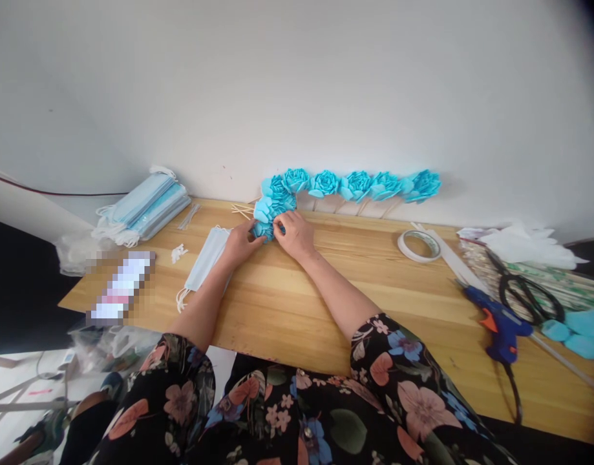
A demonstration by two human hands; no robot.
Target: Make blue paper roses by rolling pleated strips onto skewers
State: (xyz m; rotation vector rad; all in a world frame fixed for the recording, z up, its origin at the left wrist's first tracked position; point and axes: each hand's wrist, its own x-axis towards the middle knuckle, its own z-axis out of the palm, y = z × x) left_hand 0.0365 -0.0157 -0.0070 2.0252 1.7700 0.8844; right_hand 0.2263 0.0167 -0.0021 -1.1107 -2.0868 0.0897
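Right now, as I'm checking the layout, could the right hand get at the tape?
Probably yes: nothing seems to stand between the right hand and the tape, though that hand is at a flower.

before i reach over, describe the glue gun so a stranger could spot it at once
Go to the right end of the wooden table. There, beside the black-handled scissors, lies the glue gun. Alone among its neighbours, it has a dark blue body and orange trigger.
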